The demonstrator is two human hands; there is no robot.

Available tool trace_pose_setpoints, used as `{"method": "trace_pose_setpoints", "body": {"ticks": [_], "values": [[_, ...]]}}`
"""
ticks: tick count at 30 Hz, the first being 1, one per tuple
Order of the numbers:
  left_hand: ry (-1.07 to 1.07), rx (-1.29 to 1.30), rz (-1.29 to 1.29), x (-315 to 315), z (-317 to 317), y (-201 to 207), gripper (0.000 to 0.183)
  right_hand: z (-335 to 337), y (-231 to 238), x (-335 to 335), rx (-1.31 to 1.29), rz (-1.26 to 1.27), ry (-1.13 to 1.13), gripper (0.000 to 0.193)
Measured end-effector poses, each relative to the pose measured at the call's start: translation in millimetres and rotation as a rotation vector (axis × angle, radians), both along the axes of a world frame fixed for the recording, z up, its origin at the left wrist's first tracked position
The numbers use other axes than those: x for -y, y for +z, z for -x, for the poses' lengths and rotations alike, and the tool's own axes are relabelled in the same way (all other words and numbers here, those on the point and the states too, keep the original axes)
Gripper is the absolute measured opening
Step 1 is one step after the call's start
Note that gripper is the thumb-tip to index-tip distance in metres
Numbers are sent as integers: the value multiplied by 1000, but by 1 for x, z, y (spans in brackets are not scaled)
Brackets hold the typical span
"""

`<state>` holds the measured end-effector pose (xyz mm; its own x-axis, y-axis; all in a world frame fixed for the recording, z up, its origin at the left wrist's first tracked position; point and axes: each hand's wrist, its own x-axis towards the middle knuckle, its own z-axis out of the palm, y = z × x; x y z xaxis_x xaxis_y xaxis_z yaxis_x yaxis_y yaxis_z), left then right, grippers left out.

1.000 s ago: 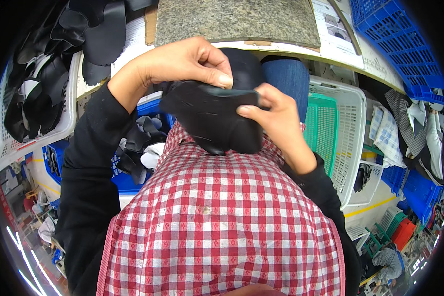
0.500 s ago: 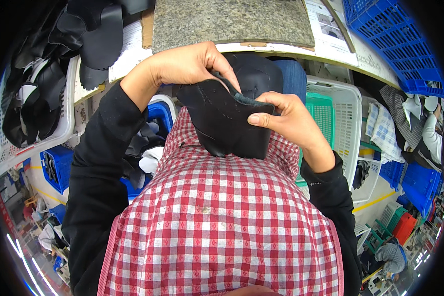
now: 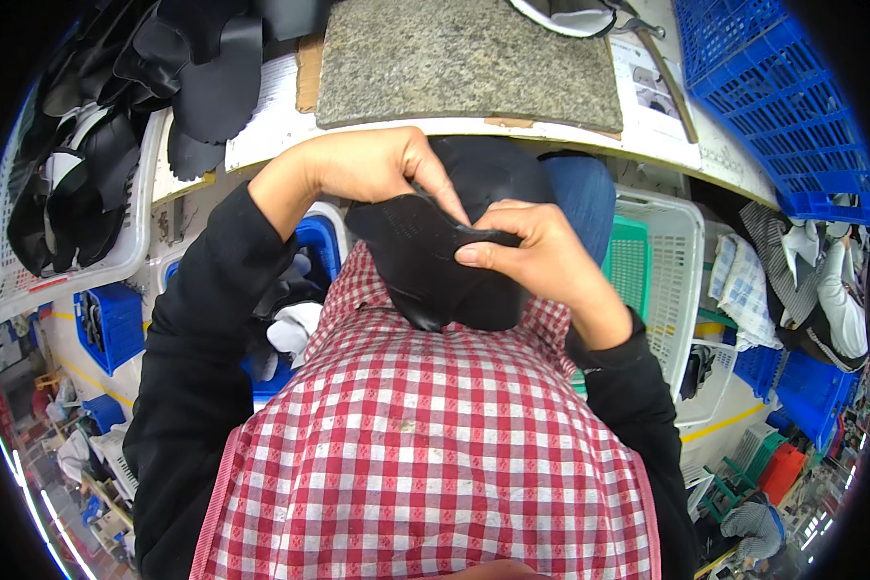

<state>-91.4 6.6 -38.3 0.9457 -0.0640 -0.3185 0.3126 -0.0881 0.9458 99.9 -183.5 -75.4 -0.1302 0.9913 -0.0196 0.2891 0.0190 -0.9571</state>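
observed over the lap: black shoe upper (image 3: 430, 261), top edge raised. pinched at that edge between thumb and fingers of the right hand (image 3: 541, 249). touched at the same edge, close beside, by the extended index finger of the left hand (image 3: 369, 166); unable to tell the hold of the other left fingers, partly hidden. noted beneath: checked apron (image 3: 425, 416). noted beyond: white counter (image 3: 715, 153) bearing speckled slab (image 3: 469, 72). noted at right: green basket (image 3: 628, 266) inside white basket (image 3: 681, 280).
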Motion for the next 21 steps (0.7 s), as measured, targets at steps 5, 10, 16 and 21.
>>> {"method": "trace_pose_setpoints", "body": {"ticks": [5,10,16,21], "values": [[139,27,124,2,18,-15,29,4,-14,1,-50,50,-43,23],[608,-95,10,37,48,-18,45,-2,-12,1,-36,290,-109,28],[790,124,-83,73,51,-19,43,-3,13,-15,244,94,39,26],[843,90,-106,76,48,-10,44,10,24,-20,314,29,35,31]]}}
